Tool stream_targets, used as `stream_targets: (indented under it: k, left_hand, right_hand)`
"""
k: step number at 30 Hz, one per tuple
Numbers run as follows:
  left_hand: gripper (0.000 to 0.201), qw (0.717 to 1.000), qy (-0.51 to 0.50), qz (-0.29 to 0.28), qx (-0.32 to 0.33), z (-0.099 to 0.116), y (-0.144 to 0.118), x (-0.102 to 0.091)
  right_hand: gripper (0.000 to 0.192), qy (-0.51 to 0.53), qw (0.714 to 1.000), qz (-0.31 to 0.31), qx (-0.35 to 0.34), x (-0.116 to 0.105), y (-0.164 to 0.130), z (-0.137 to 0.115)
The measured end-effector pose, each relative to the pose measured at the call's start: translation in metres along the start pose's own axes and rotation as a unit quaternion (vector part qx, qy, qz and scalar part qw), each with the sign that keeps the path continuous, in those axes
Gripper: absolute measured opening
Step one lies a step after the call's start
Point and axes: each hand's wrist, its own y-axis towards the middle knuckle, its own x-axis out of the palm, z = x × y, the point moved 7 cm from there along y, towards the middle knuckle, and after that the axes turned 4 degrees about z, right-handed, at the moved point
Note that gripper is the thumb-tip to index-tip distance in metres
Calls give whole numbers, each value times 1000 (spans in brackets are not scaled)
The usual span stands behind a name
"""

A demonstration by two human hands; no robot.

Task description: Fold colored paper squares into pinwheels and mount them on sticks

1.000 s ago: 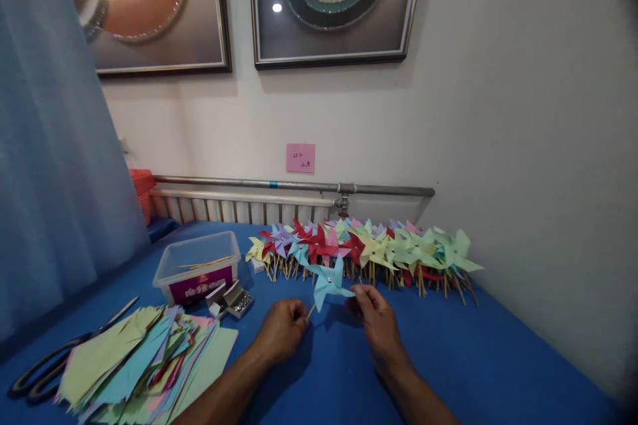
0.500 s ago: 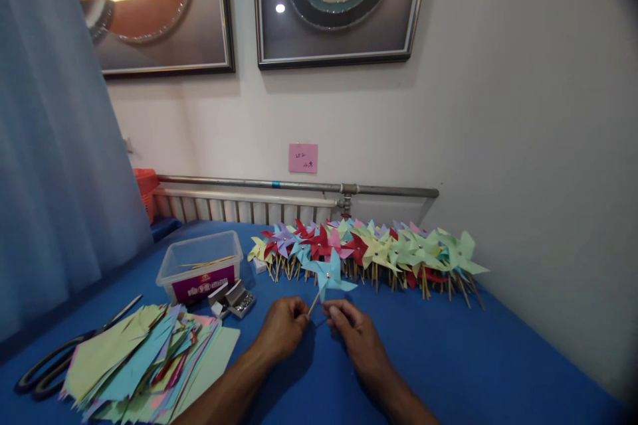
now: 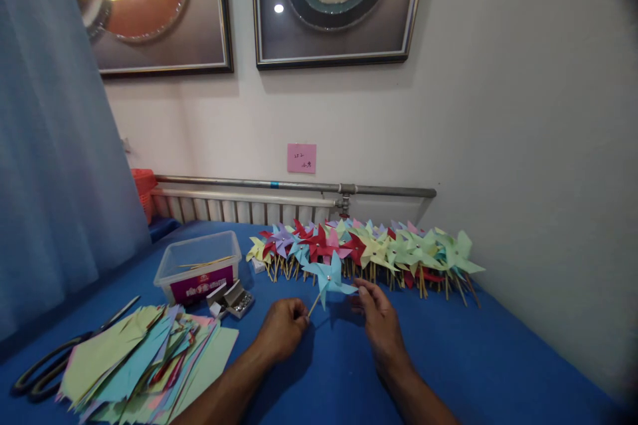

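Observation:
My left hand (image 3: 282, 330) pinches the lower end of a thin wooden stick that carries a light blue paper pinwheel (image 3: 328, 278). The pinwheel stands tilted just above the blue table (image 3: 468, 358). My right hand (image 3: 379, 319) is to its right, with the fingertips touching the tip of one blue blade. Behind the pinwheel lies a long row of finished pinwheels (image 3: 369, 249) in red, yellow, green, purple and blue, against the wall.
A clear plastic tub (image 3: 198, 264) with sticks stands at left, a small open box of pins (image 3: 234, 297) in front of it. A stack of coloured paper squares (image 3: 144, 358) and black scissors (image 3: 44, 372) lie at near left. A curtain hangs at left, a radiator pipe behind.
My right hand was at a blade, dropped to the stick beside my left hand, and has gone back up and right to a blade tip. The left hand has stayed put.

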Motion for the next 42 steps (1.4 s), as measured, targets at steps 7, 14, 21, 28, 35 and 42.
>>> stream_targets:
  k: [7, 14, 21, 28, 35, 42]
  left_hand:
    - [9, 1000, -1, 9, -3, 3, 0, -5]
    - [10, 1000, 1, 9, 1, 3, -1, -4]
    - [9, 1000, -3, 9, -6, 4, -1, -5]
    - [10, 1000, -15, 16, -1, 4, 0, -5]
    - [8, 1000, -8, 22, -6, 6, -1, -7]
    - [9, 1000, -20, 18, 6, 6, -2, -5]
  right_hand:
    - [48, -29, 999, -34, -10, 10, -8, -3]
    - [54, -30, 999, 1, -16, 4, -9, -9]
    - [46, -38, 999, -25, -24, 8, -9, -7]
    - [47, -54, 997, -46, -18, 14, -14, -7]
    - [49, -103, 987, -122, -33, 30, -32, -8]
    - [43, -161, 971, -175, -40, 40, -43, -1]
